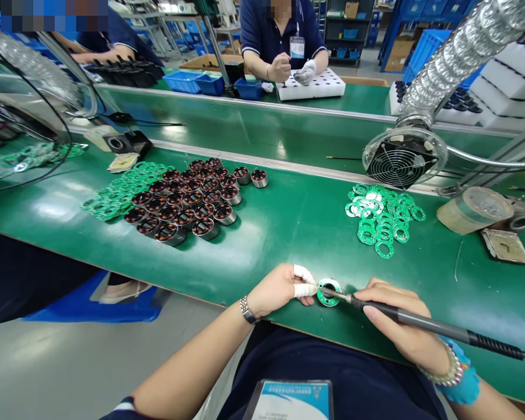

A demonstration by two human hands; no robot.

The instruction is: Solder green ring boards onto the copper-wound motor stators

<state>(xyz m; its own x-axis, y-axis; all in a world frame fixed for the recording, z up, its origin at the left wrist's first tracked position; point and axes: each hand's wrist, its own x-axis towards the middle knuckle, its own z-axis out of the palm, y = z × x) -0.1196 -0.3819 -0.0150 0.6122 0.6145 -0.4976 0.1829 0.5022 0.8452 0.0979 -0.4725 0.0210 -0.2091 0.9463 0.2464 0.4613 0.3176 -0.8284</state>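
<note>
A round green circuit board [328,301] with a dark centre opening lies near the table's front edge. White covers wrap the thumb and a fingertip of my left hand [280,287]. Its fingers are pinched together at the board's left edge; whatever is between them is too small to make out. My right hand [396,312] grips a soldering iron [424,321] like a pen. The iron's metal tip reaches leftward across the board, close to my left fingertips. Whether the board sits on a part beneath it is hard to see.
Wire-wound motor stators [186,201] stand grouped left of centre, beside a pile of green boards [126,189]. More ring boards [382,216] lie at right. A fume fan [402,157], plastic tub [475,210] and sponge [505,245] are farther right. Opposite, a co-worker handles a white foam tray [310,87].
</note>
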